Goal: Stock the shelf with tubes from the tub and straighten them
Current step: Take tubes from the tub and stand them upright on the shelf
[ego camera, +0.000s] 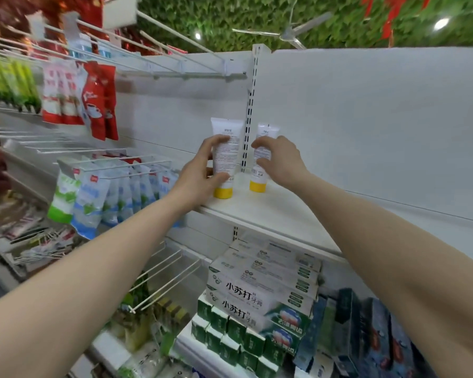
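I am standing in a shop aisle at a white shelving unit, and I place everything from the white shelf [271, 211] in front of me. Nearest me, under that shelf, lie stacked toothpaste boxes [262, 285] with small green cartons [230, 342] below them. To the shelf's left, milk-powder pouches [93, 200] hang from wire hooks, and red coffee sachets [99, 99] hang higher up.

On the shelf, near its left end, my left hand [200, 175] wraps fingers and thumb around the left tube [225, 156], which stands cap down on its yellow cap. Just beside it, my right hand [281, 159] curls around the right tube [262, 159], also upright on a yellow cap; a second tube seems pressed behind it, though I cannot be sure. The slotted upright [250, 110] rises at the back between them.

I judge these plastic tubes light, soft-walled and a little slick, easily toppled on their narrow caps, so I would grip mid-body and low rather than at the flat crimped top. The tub is not in view.
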